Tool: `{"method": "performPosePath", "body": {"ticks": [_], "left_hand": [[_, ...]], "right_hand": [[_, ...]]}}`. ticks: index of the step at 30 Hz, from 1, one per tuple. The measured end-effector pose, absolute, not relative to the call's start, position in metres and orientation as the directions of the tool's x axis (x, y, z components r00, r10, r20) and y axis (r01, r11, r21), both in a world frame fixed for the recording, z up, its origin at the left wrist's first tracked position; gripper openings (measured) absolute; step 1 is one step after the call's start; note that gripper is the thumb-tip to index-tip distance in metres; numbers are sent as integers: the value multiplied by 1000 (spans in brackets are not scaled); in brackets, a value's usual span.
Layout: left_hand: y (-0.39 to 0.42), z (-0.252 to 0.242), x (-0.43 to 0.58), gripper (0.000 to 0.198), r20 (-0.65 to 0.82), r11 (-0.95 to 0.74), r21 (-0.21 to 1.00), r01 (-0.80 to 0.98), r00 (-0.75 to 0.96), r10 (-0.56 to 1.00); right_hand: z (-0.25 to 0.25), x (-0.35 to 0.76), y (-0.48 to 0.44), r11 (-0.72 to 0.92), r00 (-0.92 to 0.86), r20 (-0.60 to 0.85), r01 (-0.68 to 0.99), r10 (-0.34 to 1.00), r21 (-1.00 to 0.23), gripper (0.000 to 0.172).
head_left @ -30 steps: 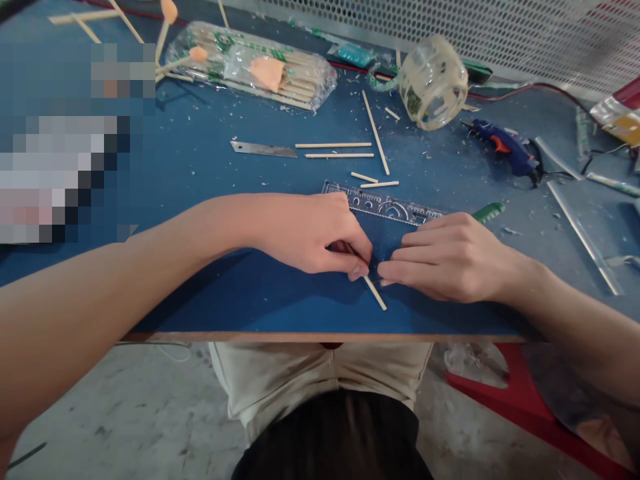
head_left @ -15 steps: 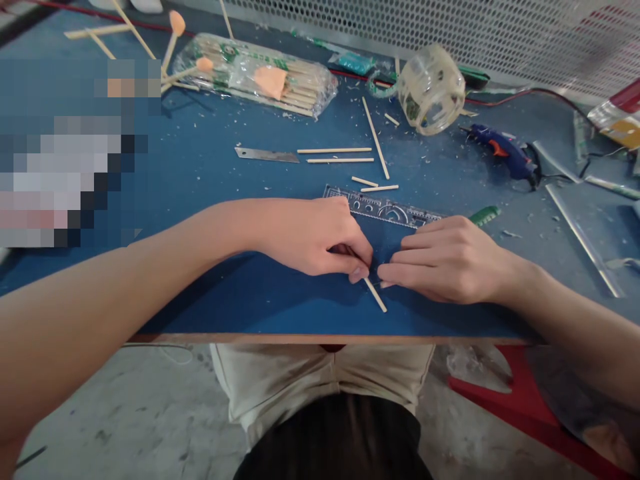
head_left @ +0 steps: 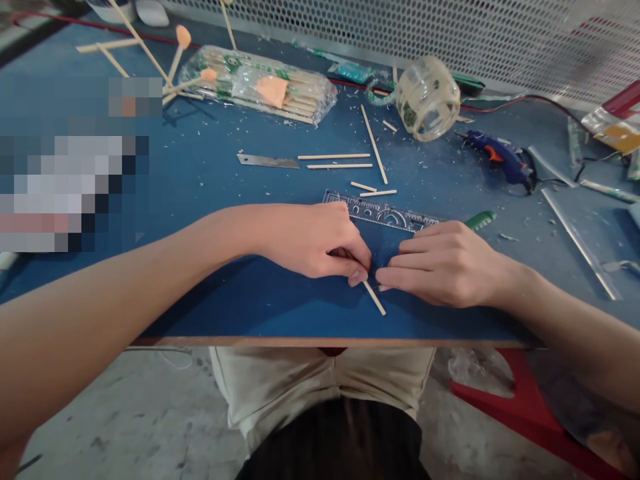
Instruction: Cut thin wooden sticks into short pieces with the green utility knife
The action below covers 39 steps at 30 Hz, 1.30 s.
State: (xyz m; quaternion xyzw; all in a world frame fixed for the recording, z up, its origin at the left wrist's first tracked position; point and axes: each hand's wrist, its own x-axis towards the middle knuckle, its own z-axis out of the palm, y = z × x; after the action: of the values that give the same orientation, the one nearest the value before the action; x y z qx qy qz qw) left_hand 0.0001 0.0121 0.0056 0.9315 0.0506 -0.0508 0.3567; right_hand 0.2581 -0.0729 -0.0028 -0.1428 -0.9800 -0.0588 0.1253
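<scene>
My left hand pinches a thin wooden stick between thumb and fingers, its lower end slanting down toward the table's front edge. Close by on the right, my right hand is closed around a green-handled utility knife. The knife's end sticks out behind the knuckles, and a bit of thin blade shows by the fingertips, near the stick; most of the knife is hidden. Just beyond both hands lies a clear stencil ruler, partly covered by them. Several cut sticks and a loose blade lie farther back.
A plastic-wrapped bundle of sticks lies at the back, beside a stick structure at the left. A clear jar lies tipped over. To the right are a blue glue gun and clear glue sticks. The far left is pixelated.
The whole view has shifted slightly, so the table's things appear a little lower. Both hands keep nearly the same place and hold on the stick and knife.
</scene>
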Motion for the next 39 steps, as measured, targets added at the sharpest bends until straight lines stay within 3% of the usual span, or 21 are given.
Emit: {"method": "performPosePath", "body": {"ticks": [7,15,22,39], "left_hand": [[11,4,1,31,-119,-762,638,112,992,46],[11,5,1,32,-126,-742,658,128,990,59],[11,5,0,29,-119,-739,661,129,991,67],[11,5,1,30,-112,-743,658,123,992,64]], "right_hand": [[1,247,-83,937,-920,259,332,295,109,23],[1,262,-69,952,-920,250,307,301,-13,16],[1,260,-72,955,-933,223,296,282,32,25],[-2,261,-69,956,-932,228,294,281,22,19]]}}
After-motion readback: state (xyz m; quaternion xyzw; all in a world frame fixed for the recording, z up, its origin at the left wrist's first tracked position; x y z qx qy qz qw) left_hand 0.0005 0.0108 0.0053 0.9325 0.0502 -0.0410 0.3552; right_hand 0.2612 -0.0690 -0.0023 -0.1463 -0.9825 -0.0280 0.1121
